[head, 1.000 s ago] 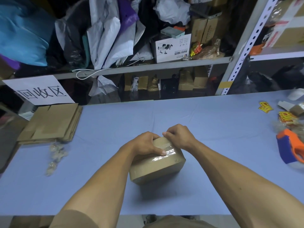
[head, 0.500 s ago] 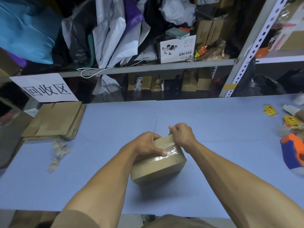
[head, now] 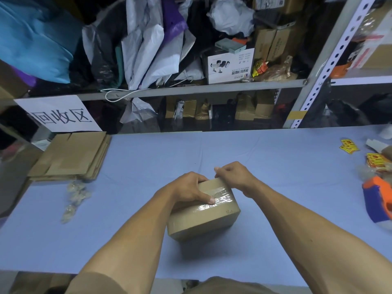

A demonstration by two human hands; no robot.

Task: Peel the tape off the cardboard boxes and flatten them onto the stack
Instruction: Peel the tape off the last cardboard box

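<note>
A small sealed cardboard box [head: 203,219] sits in the middle of the blue table [head: 275,177]. Clear tape [head: 218,198] runs shiny across its top. My left hand [head: 186,189] grips the box's left top edge, thumb pressed on the tape. At the box's far corner my right hand [head: 233,175] has its fingers curled, pinching the end of the tape. A stack of flattened cardboard boxes [head: 72,158] lies at the table's back left.
Balls of used tape [head: 74,198] lie near the stack. An orange and blue tape dispenser [head: 377,200] and yellow stickers [head: 350,146] sit at the right edge. A white sign [head: 57,115] and cluttered metal shelves [head: 191,88] stand behind the table.
My right hand has lifted slightly at the box's far corner, drawing the tape end up. The left hand and the box stay where they were.
</note>
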